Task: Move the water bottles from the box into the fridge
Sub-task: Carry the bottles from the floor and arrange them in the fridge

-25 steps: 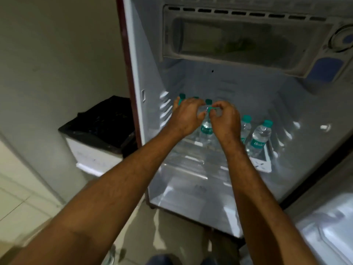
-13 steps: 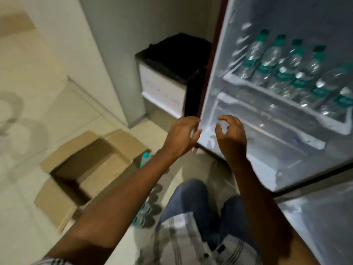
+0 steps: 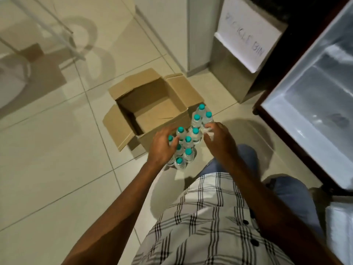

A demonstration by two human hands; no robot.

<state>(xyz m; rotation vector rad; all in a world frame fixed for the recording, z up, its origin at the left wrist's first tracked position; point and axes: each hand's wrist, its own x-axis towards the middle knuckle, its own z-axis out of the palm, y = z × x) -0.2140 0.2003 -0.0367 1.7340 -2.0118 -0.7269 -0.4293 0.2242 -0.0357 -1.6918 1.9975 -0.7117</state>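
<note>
Head view: A person crouches over a cluster of water bottles with teal caps, standing upright on the tiled floor just beside the near right corner of an open cardboard box, whose visible inside looks bare. The left hand lies over the left side of the cluster, fingers spread and lightly bent across the caps, touching at least one bottle; whether it has closed on any of them cannot be told. The right hand comes in from the right side with fingers curled against the clear body of a bottle near the far end of the group; it appears to grip it, though the fingers are blurred. The open fridge stands at the right edge of the frame, its lit interior facing the person, near the bottles. A labelled bin stands against the wall between the box and the fridge.

The step in hand looks to be gathering bottles from the floor for the fridge. Done well, each hand would close round bottle necks or bodies rather than pressing on caps, taking from the outer rows first so neighbours packed close together are not tipped, and lifting straight up before turning toward the fridge.
</note>
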